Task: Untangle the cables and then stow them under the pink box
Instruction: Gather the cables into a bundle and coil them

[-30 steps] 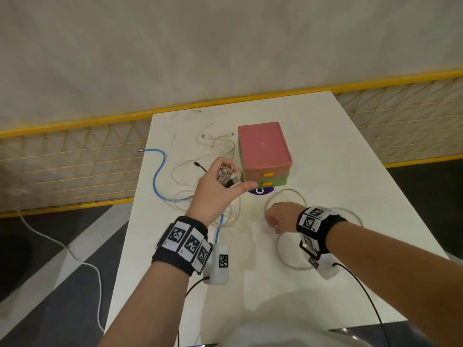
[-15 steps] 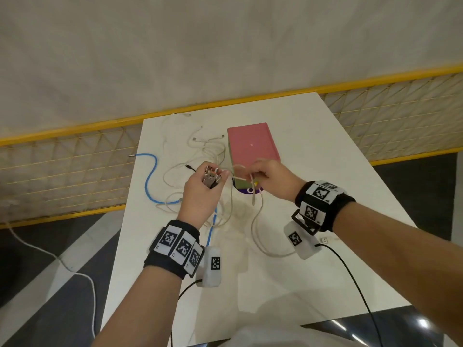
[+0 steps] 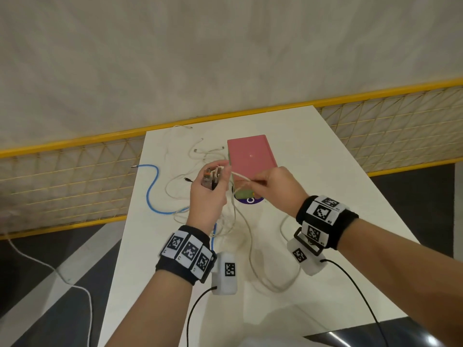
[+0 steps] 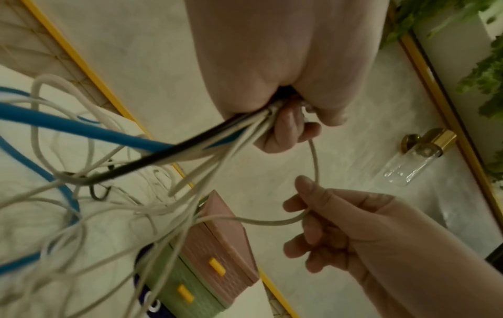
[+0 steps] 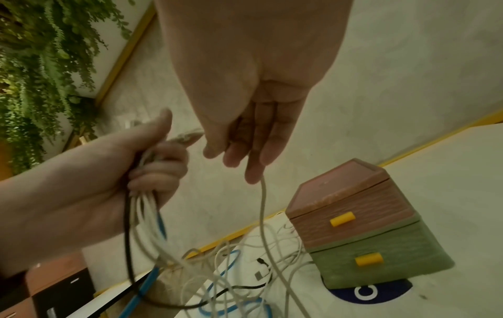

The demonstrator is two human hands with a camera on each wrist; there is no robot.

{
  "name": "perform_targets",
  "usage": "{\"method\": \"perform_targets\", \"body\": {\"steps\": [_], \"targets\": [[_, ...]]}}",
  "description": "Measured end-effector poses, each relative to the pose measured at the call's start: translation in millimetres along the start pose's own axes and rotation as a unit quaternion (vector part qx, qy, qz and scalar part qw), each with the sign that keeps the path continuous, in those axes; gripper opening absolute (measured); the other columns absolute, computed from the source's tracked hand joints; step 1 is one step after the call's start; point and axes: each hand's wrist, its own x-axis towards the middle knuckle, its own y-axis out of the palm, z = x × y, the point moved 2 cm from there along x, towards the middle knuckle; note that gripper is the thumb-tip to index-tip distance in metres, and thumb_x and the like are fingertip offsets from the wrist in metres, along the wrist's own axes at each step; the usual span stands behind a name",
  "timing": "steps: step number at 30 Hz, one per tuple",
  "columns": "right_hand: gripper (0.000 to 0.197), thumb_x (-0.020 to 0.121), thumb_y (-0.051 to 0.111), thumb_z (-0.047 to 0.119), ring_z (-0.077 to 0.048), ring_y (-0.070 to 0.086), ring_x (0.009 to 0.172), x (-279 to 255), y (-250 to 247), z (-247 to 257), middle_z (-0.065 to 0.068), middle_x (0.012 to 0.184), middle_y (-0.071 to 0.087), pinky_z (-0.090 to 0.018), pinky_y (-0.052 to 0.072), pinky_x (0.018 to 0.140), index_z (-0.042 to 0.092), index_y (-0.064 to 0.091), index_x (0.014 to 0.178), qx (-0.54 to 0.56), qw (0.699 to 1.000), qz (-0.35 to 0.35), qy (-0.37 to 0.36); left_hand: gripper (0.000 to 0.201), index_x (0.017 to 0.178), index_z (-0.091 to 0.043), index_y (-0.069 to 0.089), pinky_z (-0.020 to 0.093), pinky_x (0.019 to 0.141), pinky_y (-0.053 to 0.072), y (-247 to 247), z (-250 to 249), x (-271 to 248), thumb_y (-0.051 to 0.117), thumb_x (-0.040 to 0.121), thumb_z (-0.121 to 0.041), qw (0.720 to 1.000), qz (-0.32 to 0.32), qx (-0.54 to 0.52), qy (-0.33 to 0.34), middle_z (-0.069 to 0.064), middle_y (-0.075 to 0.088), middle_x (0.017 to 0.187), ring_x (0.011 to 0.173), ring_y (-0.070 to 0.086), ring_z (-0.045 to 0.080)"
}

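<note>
A pink box (image 3: pixel 250 154) sits stacked on a green box (image 3: pixel 244 194) at the middle of the white table (image 3: pixel 325 186). Raised above the table just left of the boxes, my left hand (image 3: pixel 213 181) grips a bundle of cable ends (image 3: pixel 210 177), white, black and blue (image 5: pixel 141 206). The strands hang down into a tangle (image 3: pixel 225 221) on the table. My right hand (image 3: pixel 268 184) is close beside it and pinches one white cable (image 3: pixel 241 177) that runs from the left fist. That cable curves past the fingers (image 4: pixel 272 222) and falls to the table (image 5: pixel 262 215). A blue cable (image 3: pixel 150 191) loops at the left.
A purple round sticker (image 3: pixel 250 200) lies under the green box. More white cables (image 3: pixel 200 151) are spread behind the hands. A yellow mesh fence (image 3: pixel 62 176) runs behind and to both sides of the table. A white cord (image 3: pixel 50 269) trails on the floor at the left.
My right hand has lifted off the table and come up beside the left hand, bringing a white cable with it. That cable now stretches between the two hands.
</note>
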Motion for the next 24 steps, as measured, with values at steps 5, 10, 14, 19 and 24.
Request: {"method": "perform_targets", "body": {"steps": [5,10,14,19,24], "targets": [[0.039,0.087,0.059,0.045,-0.016,0.053,0.053,-6,11,8,-0.005,0.062,0.066,-0.029,0.042,0.057,0.009,0.073,0.084,-0.007,0.998,0.027,-0.055,0.014,0.091,-0.023,0.063,0.028,0.058,0.043,11,-6,9,0.073,0.084,-0.030,1.000,-0.020,0.006,-0.010,-0.010,0.054,0.065,0.055,0.049,0.007],[0.032,0.092,0.053,0.038,-0.017,0.054,0.076,-5,17,8,-0.003,0.089,0.052,-0.033,0.048,0.070,0.009,0.067,0.091,-0.047,0.990,0.077,-0.105,0.007,0.094,-0.022,0.062,0.026,0.064,0.045,11,-15,11,0.063,0.093,-0.029,0.999,-0.016,-0.045,-0.027,-0.006,0.051,0.063,0.059,0.049,0.008],[0.035,0.099,0.036,0.038,-0.022,0.061,0.095,-3,7,-9,-0.003,0.107,0.064,-0.036,0.049,0.082,0.013,0.059,0.109,-0.150,0.974,0.161,-0.052,0.008,0.090,-0.016,0.061,0.027,0.063,0.049,-2,-31,19,0.059,0.096,-0.020,0.987,-0.032,-0.154,-0.032,-0.009,0.041,0.048,0.049,0.042,0.010],[0.064,0.086,0.060,0.040,-0.027,0.034,0.132,-1,-11,-35,-0.004,0.143,0.038,-0.041,0.031,0.106,0.020,0.036,0.142,-0.288,0.938,0.193,-0.005,0.010,0.090,-0.015,0.062,0.023,0.064,0.047,-14,-39,23,0.059,0.096,-0.022,0.994,-0.023,-0.106,0.018,-0.010,0.042,0.049,0.050,0.040,0.009],[0.112,0.070,0.082,0.029,-0.009,0.030,0.141,10,4,30,0.001,0.152,0.031,-0.032,0.029,0.115,0.024,0.005,0.151,0.146,0.975,0.144,-0.084,0.063,0.106,-0.013,0.064,0.028,0.076,0.049,15,-32,13,0.067,0.072,-0.066,0.998,0.018,0.018,-0.062,-0.008,0.064,0.080,0.076,0.063,0.005]]}}
